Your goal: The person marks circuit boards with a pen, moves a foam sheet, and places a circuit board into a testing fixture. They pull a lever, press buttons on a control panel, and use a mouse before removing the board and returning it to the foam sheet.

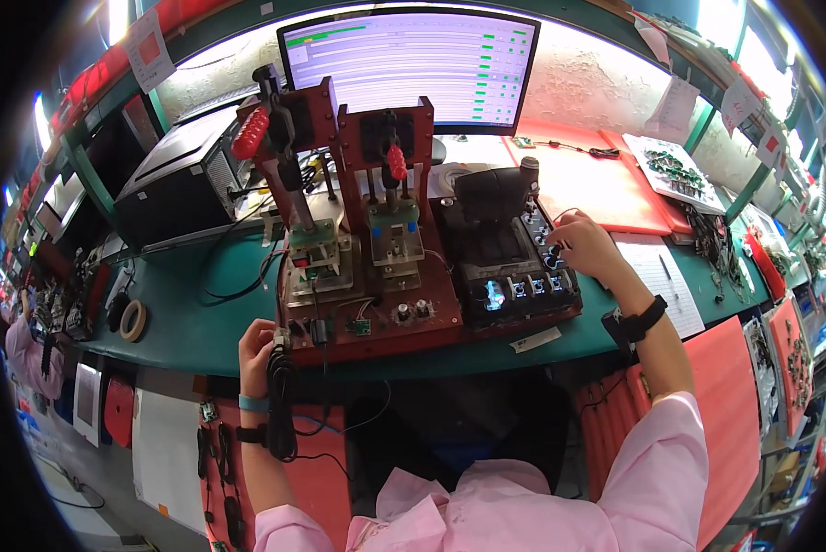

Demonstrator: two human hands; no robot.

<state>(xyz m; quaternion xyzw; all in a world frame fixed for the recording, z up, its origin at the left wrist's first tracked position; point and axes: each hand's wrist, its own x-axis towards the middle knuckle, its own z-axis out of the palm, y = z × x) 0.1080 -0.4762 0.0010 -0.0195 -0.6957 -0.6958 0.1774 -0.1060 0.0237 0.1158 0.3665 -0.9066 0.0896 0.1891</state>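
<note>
My left hand (255,357) is at the front left corner of a red test fixture (404,336), its fingers curled beside a bundled black cable (282,405) hanging there. What those fingers hold, if anything, is hidden. Two toggle clamps with red handles (251,134) stand on the fixture, above clear plates and green circuit boards (394,221). On the right sits a black control box (523,293) with a lit blue display (495,293) and small knobs. My right hand (582,245) is closed at the knobs along its right side; its fingertips are partly hidden.
A monitor (413,64) stands behind the fixture, with a black computer case (183,179) at left. Tape (133,320) lies on the green bench (187,322). At right are paper with a pen (663,267), red foam sheets (606,198) and a tray of boards (675,173).
</note>
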